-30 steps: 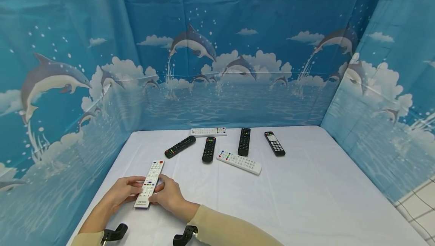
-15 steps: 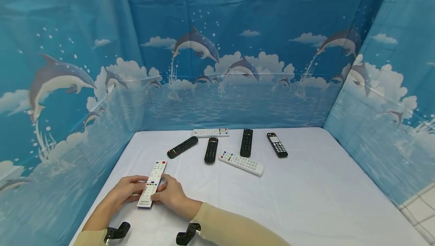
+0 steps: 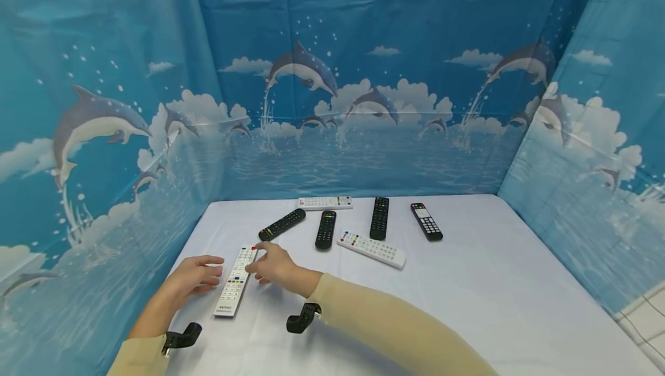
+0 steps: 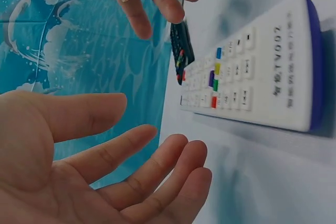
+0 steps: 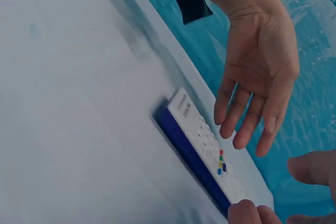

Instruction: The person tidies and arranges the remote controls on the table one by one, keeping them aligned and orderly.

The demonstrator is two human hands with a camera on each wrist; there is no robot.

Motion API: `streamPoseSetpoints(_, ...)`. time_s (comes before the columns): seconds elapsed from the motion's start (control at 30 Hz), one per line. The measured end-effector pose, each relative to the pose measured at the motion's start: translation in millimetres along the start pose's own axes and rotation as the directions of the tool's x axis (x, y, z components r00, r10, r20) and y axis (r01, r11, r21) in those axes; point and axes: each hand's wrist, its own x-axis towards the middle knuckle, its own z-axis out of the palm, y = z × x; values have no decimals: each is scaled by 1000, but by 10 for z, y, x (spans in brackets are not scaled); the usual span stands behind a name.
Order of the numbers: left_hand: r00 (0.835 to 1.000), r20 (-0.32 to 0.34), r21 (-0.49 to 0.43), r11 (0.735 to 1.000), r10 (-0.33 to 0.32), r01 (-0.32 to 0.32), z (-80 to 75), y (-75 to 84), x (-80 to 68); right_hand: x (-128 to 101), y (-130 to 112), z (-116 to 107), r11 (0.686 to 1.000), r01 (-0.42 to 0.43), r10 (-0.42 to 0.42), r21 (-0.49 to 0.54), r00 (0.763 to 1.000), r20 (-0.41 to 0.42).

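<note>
On white cloth [image 3: 467, 289]: nearest white remote [image 3: 236, 283], printed "TV…", smaller line [image 4: 290, 59] blurred.

In the right wrist view, the fingers [image 5: 244, 212] of the right hand [image 3: 275, 265] are hiding the far end of the nearest white remote [image 3: 235, 283], while the edges are cropping that hand. The left wrist view is cropping the left hand [image 3: 191, 279]. In the head view, markings on the rear white remote [image 3: 325, 203] are looking illegibly small.
</note>
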Motion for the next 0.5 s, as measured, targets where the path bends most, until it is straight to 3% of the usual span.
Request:
streamPoseSetpoints(0.13,999,-14,-47,998,49,-49,-19,126,20,124,-102,-194,999,34,-34,-40,999,7)
streamPoseSetpoints(0.2,997,3,-128,989,79,-78,-9,194,27,186,-145,-286,996,55,-54,-74,998,17)
streamPoseSetpoints(0.27,994,38,-268,959,103,-89,15,274,32,240,-189,-373,987,88,-85,-134,996,32)
streamPoseSetpoints(0.3,991,61,-338,937,117,-90,26,313,25,266,-207,-415,977,114,-109,-180,993,39)
streamPoseSetpoints(0.37,982,118,-492,868,147,-71,67,414,7,322,-242,-497,950,169,-162,-264,986,50)
streamPoseSetpoints(0.5,956,217,-725,688,198,22,183,589,-18,446,-292,-645,891,239,-236,-386,970,55)
